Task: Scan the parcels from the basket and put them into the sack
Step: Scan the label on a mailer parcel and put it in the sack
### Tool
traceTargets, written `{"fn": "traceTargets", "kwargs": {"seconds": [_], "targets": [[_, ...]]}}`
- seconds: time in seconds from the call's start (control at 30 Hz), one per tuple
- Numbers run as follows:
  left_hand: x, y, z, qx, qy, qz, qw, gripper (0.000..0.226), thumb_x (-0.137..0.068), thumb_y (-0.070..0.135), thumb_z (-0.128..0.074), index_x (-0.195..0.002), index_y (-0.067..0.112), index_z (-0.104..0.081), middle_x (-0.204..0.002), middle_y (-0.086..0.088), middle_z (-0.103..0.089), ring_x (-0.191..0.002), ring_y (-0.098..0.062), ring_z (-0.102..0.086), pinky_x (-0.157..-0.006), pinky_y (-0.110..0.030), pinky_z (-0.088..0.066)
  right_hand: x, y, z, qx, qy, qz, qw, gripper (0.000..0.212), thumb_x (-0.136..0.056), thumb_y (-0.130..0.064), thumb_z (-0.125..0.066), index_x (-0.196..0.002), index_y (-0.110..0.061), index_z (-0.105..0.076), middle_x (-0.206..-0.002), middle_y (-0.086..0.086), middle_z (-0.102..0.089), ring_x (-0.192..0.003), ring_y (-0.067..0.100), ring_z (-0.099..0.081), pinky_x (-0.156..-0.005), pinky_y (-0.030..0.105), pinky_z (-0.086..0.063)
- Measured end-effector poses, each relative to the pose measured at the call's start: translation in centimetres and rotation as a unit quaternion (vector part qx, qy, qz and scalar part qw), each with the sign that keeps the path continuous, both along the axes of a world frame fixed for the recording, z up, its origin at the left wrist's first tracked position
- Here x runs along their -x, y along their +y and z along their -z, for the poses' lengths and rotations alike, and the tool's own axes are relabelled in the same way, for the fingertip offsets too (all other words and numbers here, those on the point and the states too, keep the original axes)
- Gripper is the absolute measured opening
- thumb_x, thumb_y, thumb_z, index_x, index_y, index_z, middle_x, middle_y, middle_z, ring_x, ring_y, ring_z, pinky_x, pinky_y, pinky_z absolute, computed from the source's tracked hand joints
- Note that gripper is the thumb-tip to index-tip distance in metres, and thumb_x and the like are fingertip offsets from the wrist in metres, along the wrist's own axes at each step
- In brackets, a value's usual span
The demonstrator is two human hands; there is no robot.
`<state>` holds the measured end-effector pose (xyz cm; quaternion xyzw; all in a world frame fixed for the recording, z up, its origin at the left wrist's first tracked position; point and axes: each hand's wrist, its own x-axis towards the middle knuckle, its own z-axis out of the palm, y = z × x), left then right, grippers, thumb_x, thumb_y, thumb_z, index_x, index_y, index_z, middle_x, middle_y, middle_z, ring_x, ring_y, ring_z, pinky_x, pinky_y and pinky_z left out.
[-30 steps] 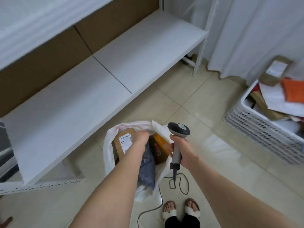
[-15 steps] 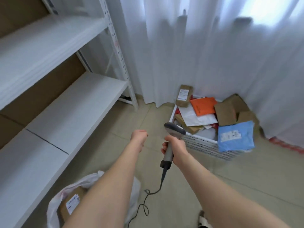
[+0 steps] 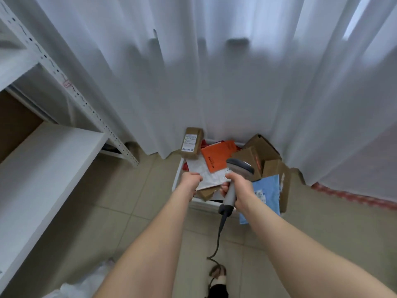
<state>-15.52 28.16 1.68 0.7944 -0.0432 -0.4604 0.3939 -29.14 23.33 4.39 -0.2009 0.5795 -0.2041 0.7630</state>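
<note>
Above the basket (image 3: 176, 181), right grip (image 3: 240, 188) holds the scanner (image 3: 239, 168).

I see soft daylight coming through the white curtain (image 3: 214, 82), brightest at the top right. Gray shadows sit in its folds. The shelf post (image 3: 64, 78) on the left looks smeared. Straight lines bend near the edges, and the parcels (image 3: 217, 155) look a bit fuzzy.
</note>
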Motion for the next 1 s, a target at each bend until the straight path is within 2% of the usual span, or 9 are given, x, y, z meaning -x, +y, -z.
{"fn": "traceTargets", "kwargs": {"seconds": [0.07,0.17,0.33,0.5,0.63,0.73,0.87,1.0], "targets": [[-0.6,-2.7,1.8,-0.013,0.009,-0.004,1.0,0.031,-0.091,0.003,-0.054,-0.12,0.01,-0.06,-0.111,-0.008,-0.055,-0.104,-0.025,-0.05,-0.083,-0.039,-0.046,-0.5,-3.1,1.4,0.0,0.009,0.01,1.0,0.006,-0.09,-0.004,-0.06,-0.089,0.0,-0.056,-0.052,0.008,-0.052,-0.041,0.016,-0.046,-0.051,0.029,-0.048],[-2.1,-6.8,4.9,-0.04,0.027,-0.012,0.999,0.031,-0.091,0.004,-0.053,-0.12,0.013,-0.059,-0.129,-0.016,-0.053,-0.118,-0.032,-0.05,-0.091,-0.042,-0.047,-2.0,-7.8,4.0,-0.005,0.017,0.019,1.0,0.007,-0.088,-0.005,-0.061,-0.09,-0.001,-0.056,-0.052,0.008,-0.052,-0.039,0.015,-0.047,-0.052,0.029,-0.048],[-5.8,-14.0,11.0,-0.051,0.04,-0.013,0.998,0.038,-0.091,0.005,-0.055,-0.129,0.009,-0.053,-0.126,-0.012,-0.052,-0.103,-0.024,-0.046,-0.086,-0.037,-0.046,-5.9,-15.5,9.9,-0.027,0.024,0.01,0.999,0.008,-0.087,-0.006,-0.063,-0.091,-0.001,-0.059,-0.054,0.007,-0.054,-0.043,0.014,-0.051,-0.051,0.029,-0.051],[-8.0,-18.6,16.6,-0.1,0.06,-0.007,0.993,0.049,-0.09,0.012,-0.06,-0.136,0.006,-0.043,-0.117,-0.012,-0.051,-0.104,-0.026,-0.047,-0.085,-0.036,-0.044,-8.8,-20.5,15.4,-0.059,0.036,0.0,0.998,0.006,-0.088,-0.006,-0.064,-0.084,-0.003,-0.06,-0.051,0.005,-0.055,-0.041,0.014,-0.051,-0.047,0.026,-0.052],[-9.6,-21.8,21.8,-0.121,0.058,0.008,0.991,0.072,-0.086,0.028,-0.068,-0.142,0.004,-0.03,-0.138,-0.014,-0.045,-0.123,-0.03,-0.045,-0.085,-0.034,-0.039,-10.4,-23.8,20.5,-0.058,0.047,-0.018,0.997,0.009,-0.089,-0.006,-0.063,-0.081,-0.003,-0.061,-0.05,0.005,-0.055,-0.038,0.013,-0.052,-0.049,0.027,-0.051],[-10.3,-23.0,26.3,-0.142,0.065,-0.002,0.988,0.081,-0.082,0.033,-0.071,-0.142,0.006,-0.025,-0.142,-0.014,-0.042,-0.128,-0.03,-0.042,-0.085,-0.035,-0.035,-11.0,-25.4,24.4,-0.052,0.056,-0.039,0.996,0.009,-0.088,-0.004,-0.064,-0.08,-0.002,-0.06,-0.048,0.006,-0.055,-0.038,0.013,-0.051,-0.048,0.026,-0.053],[-10.2,-23.7,30.1,-0.128,0.072,-0.038,0.988,0.067,-0.082,0.026,-0.071,-0.135,0.008,-0.035,-0.131,-0.012,-0.052,-0.102,-0.022,-0.05,-0.08,-0.034,-0.039,-10.5,-26.5,27.8,-0.055,0.054,-0.054,0.996,0.01,-0.087,-0.003,-0.065,-0.078,-0.003,-0.059,-0.048,0.005,-0.054,-0.041,0.014,-0.05,-0.046,0.025,-0.052],[-9.7,-24.3,29.4,-0.063,0.01,-0.044,0.997,0.039,-0.084,0.009,-0.068,-0.122,0.009,-0.057,-0.116,-0.013,-0.065,-0.103,-0.03,-0.062,-0.09,-0.04,-0.05,-10.1,-26.5,27.5,-0.064,0.049,-0.049,0.996,0.009,-0.087,-0.005,-0.066,-0.08,-0.004,-0.06,-0.05,0.005,-0.056,-0.043,0.014,-0.052,-0.046,0.025,-0.052]]}}
